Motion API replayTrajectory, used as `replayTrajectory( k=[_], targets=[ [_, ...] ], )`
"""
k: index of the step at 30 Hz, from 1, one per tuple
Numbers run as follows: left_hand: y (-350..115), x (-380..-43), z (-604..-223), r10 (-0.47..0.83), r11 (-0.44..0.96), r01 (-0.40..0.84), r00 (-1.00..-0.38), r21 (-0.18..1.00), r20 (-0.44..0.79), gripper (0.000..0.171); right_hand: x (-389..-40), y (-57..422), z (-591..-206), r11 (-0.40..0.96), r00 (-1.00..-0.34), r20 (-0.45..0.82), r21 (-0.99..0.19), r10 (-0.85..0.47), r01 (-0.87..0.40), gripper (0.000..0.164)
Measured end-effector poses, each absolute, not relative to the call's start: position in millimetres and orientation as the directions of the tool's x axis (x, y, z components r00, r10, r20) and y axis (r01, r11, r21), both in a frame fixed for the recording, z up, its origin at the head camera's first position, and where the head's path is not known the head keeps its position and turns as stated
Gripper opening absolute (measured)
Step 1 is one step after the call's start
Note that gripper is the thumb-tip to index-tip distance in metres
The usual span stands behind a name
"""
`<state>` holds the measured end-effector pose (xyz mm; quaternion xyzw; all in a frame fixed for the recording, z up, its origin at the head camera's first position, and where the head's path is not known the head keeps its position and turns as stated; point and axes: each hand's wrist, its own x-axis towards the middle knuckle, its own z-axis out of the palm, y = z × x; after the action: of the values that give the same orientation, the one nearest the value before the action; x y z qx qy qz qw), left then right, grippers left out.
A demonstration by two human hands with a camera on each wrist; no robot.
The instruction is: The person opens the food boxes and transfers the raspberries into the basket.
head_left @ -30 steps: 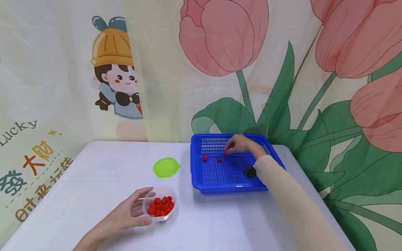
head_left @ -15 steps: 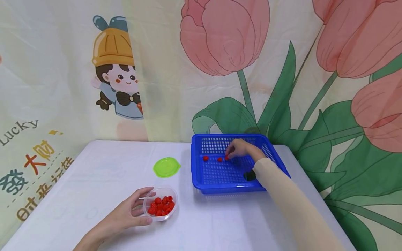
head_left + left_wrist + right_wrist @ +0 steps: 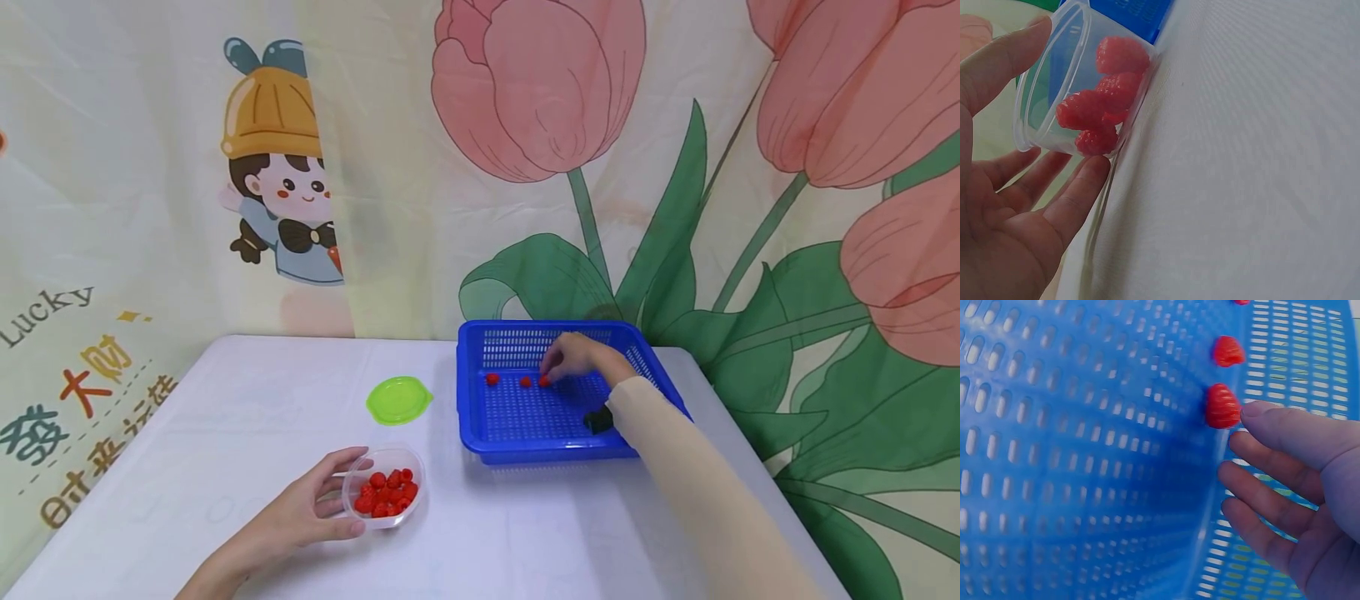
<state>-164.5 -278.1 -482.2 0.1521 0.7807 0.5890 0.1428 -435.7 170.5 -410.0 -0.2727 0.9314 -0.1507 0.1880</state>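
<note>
My left hand [image 3: 318,500] holds a clear plastic tub [image 3: 384,518] by its side, thumb near and fingers on the far side. Several red raspberries [image 3: 1082,109] lie inside it, and the tub stands on the table. Over the blue basket [image 3: 471,417], my right hand [image 3: 573,354] reaches down to the floor by the back wall. In the right wrist view its thumb tip meets the edge of a raspberry [image 3: 1222,406] lying there, while the other visible fingers lie loosely beside it. Two more raspberries sit to its left in a row, one of them this raspberry [image 3: 492,379].
A green lid [image 3: 399,400] lies flat on the white tablecloth [image 3: 285,400], left of the basket. A small dark device [image 3: 597,419] sits at my right wrist, above the basket floor. Behind the table hangs a printed curtain [image 3: 397,167] with tulips and a cartoon figure.
My right hand has lowered a raspberry onto the basket floor, at the right end of the row, and its fingers have loosened from it. The left hand and the tub have stayed put.
</note>
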Motion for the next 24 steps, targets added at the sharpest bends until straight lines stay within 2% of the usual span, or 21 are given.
replayTrajectory(
  k=[5,8,16,24],
  targets=[
    [-277.1,-164.5,-482.3,0.394,0.271,0.051,-0.917,0.961,-0.063,0.087,-427.1,171.2,-387.9,0.784,-0.776,-0.209,-0.362,-0.595,-0.504,0.024],
    [-276.9,-165.1,-482.2,0.382,0.289,0.042,-0.921,0.956,-0.075,0.087,-419.1,168.4,-371.6,0.742,-0.751,-0.156,-0.378,-0.641,-0.554,0.027],
    [-276.9,-165.9,-480.6,0.359,0.318,0.020,-0.928,0.948,-0.101,0.088,-384.7,145.5,-337.3,0.584,-0.658,-0.001,-0.462,-0.753,-0.668,0.025],
    [-277.3,-164.5,-480.8,0.381,0.295,0.042,-0.921,0.955,-0.078,0.087,-344.1,104.5,-327.0,0.474,-0.561,0.053,-0.471,-0.826,-0.744,0.027]
  ],
)
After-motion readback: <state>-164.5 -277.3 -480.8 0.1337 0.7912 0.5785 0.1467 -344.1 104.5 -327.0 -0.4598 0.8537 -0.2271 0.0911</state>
